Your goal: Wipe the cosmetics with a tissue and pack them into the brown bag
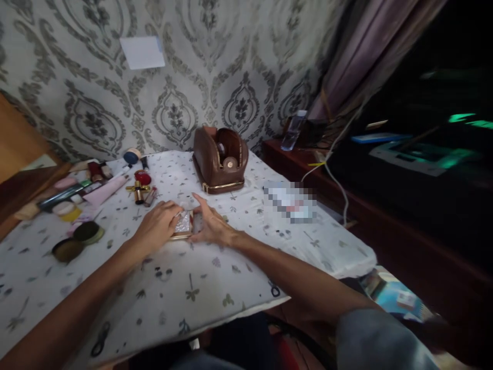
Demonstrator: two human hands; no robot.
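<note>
Holding a shiny case (184, 224).
Gripping with the left hand (158, 224), spreading the right hand (212, 225) by its side, with a brown bag (206, 163) at one o'clock.

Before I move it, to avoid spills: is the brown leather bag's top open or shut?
Open: the brown leather bag gapes at its top, exposing its interior.
</note>
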